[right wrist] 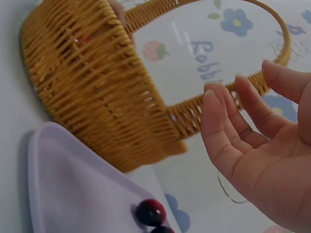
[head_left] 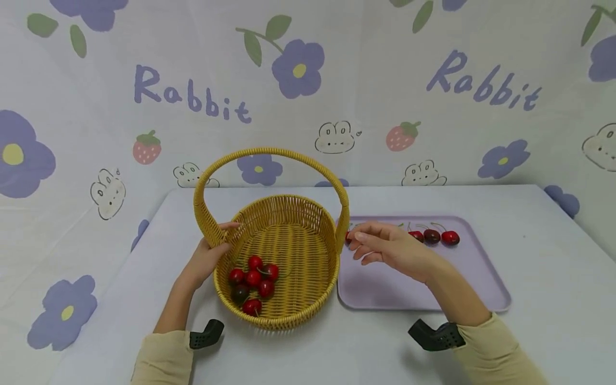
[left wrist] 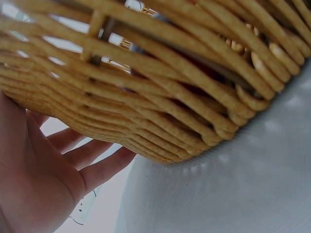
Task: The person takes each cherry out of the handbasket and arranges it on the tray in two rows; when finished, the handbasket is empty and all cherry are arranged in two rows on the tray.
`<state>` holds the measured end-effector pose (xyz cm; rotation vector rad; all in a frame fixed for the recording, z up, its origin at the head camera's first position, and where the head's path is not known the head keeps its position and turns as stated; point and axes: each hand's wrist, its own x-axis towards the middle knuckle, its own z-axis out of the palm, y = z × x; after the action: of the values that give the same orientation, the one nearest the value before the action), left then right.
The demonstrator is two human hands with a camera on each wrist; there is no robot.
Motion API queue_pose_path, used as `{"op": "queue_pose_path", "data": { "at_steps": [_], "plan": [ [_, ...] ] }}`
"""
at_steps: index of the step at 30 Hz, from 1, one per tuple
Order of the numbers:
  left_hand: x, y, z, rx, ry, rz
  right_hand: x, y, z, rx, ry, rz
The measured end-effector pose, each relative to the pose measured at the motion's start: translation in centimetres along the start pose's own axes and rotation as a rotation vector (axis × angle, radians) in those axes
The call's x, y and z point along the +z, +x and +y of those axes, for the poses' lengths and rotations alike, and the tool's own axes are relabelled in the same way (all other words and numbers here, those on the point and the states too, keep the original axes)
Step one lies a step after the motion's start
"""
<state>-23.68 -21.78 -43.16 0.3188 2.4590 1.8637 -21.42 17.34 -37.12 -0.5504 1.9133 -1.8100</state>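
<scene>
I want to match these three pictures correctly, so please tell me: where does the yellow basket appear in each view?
Head: the yellow basket stands slightly left of centre.
Left wrist: it fills much of the upper part, close up.
Right wrist: upper left, its handle reaching toward the right edge.
Shared landmark: the white tabletop.

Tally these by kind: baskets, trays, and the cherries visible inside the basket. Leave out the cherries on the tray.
Basket: 1
Tray: 1
Cherries in the basket: 7
Total: 9
</scene>
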Motion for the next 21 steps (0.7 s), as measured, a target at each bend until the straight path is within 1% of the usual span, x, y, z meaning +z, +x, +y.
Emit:
{"op": "queue_pose_path", "data": {
  "at_steps": [4,10,13,21],
  "plan": [
    [0.0,-0.1,0.1,-0.002,-0.002,-0.001,1.2,0.5,0.0,0.004,-0.02,-0.072],
    [-0.1,-0.1,0.1,0.003,0.001,0.0,3.0,1.1,-0.5,0.023,-0.098,-0.189],
    [-0.1,0.0,0.1,0.017,0.0,-0.001,3.8,1.7,-0.4,0.024,-0.114,-0.217],
    [0.0,0.2,-0.2,0.038,0.014,-0.002,5.7,3.4,-0.2,0.031,-0.105,-0.279]
  ]
}}
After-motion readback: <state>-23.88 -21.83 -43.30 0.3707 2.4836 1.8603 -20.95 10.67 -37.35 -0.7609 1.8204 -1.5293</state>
